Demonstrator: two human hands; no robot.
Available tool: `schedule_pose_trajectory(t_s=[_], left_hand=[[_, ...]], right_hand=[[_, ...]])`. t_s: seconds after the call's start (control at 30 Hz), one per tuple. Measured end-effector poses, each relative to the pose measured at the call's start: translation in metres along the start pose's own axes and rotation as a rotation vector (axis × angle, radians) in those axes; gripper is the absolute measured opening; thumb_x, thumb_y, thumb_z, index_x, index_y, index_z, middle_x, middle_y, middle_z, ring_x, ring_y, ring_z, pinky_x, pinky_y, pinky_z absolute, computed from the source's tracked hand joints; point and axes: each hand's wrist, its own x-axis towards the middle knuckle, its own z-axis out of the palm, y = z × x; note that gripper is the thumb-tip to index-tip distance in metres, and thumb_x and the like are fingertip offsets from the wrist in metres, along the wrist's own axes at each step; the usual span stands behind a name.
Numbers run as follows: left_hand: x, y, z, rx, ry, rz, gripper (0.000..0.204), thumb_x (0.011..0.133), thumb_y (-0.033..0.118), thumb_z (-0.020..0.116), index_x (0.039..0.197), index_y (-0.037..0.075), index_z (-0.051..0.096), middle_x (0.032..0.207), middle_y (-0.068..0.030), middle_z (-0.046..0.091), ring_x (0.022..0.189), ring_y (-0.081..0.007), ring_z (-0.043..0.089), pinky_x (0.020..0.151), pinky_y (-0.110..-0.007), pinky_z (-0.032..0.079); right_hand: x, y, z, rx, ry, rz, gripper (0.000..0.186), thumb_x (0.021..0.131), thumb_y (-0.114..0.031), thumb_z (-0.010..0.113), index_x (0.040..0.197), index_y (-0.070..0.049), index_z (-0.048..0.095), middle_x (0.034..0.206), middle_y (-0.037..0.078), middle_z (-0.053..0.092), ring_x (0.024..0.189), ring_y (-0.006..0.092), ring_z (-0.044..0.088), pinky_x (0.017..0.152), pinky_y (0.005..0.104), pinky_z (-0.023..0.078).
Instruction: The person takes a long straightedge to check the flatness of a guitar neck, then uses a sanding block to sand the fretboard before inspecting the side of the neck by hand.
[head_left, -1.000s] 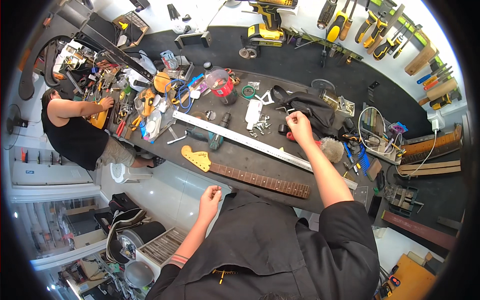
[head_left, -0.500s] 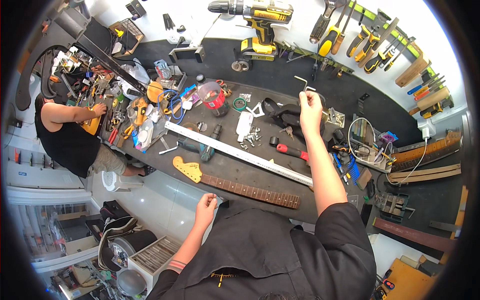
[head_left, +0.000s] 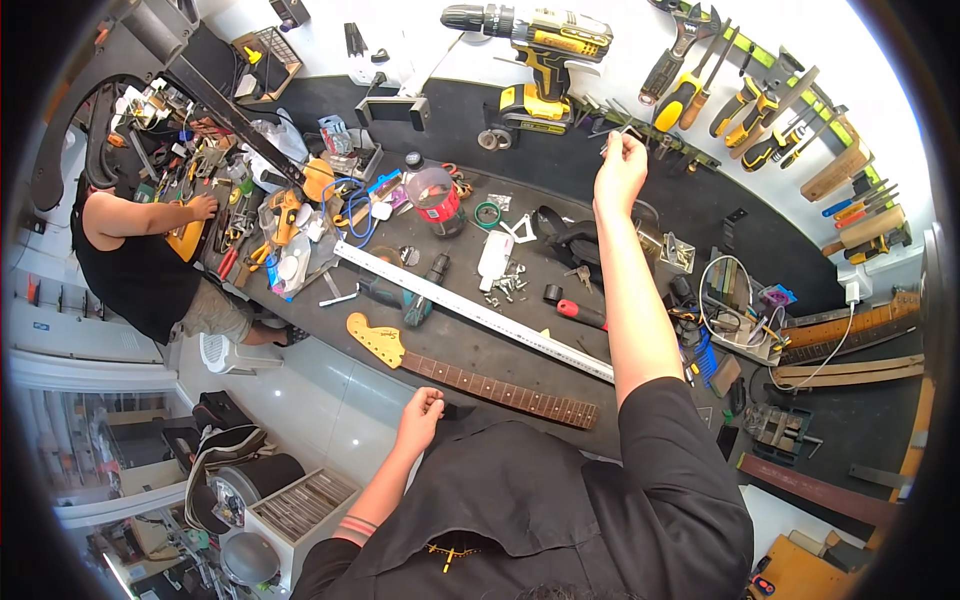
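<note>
Currently a cluttered black workbench (head_left: 470, 350) is seen, with a wall tool rack (head_left: 760, 110) behind it. The largest loose items are the long steel rule (head_left: 470, 310) and the guitar neck (head_left: 470, 382), lying side by side, apart, near the front edge.

The right hand (head_left: 620, 172) is raised to the rack's lower rail, fingers pinched shut on a small thin metal piece (head_left: 630, 131), maybe a hex key; its exact kind cannot be told. The left hand (head_left: 420, 415) is curled loosely closed at the bench edge, just beside the neck's heel end; nothing is seen held in it.

Judged for the step: the pinch should be kept firm and the piece moved straight, clear of the cordless drill (head_left: 540, 50) and the neighbouring handles.

Compared with half a second back: the right hand has been lifted higher, from above the bench clutter to the rail. The left hand has hardly been shifted. A second person (head_left: 150, 260) at far left is unchanged.
</note>
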Motion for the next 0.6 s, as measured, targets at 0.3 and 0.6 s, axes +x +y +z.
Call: schedule_pose_trajectory(t_s=[0.3, 0.6], left_hand=[[-0.007, -0.016, -0.009, 0.046, 0.015, -0.013, 0.012, 0.109, 0.008, 0.067, 0.119, 0.0, 0.068, 0.098, -0.0044, 0.07, 0.087, -0.0131, 0.068, 0.082, -0.032, 0.06], [-0.004, -0.028, -0.013, 0.047, -0.023, -0.059, 0.013, 0.108, 0.008, 0.068, 0.119, 0.0, 0.068, 0.098, -0.0053, 0.07, 0.087, -0.0145, 0.069, 0.083, -0.033, 0.06]], right_hand=[[0.001, 0.011, 0.003, -0.173, 0.094, 0.0, 0.027, 0.107, -0.022, 0.077, 0.109, 0.003, 0.069, 0.09, 0.005, 0.072, 0.078, 0.0142, 0.066, 0.076, 0.0331, 0.056], [0.002, 0.017, -0.002, 0.032, 0.056, 0.104, 0.024, 0.109, -0.02, 0.074, 0.108, 0.002, 0.064, 0.089, 0.008, 0.07, 0.074, 0.0127, 0.071, 0.065, 0.0285, 0.059]])
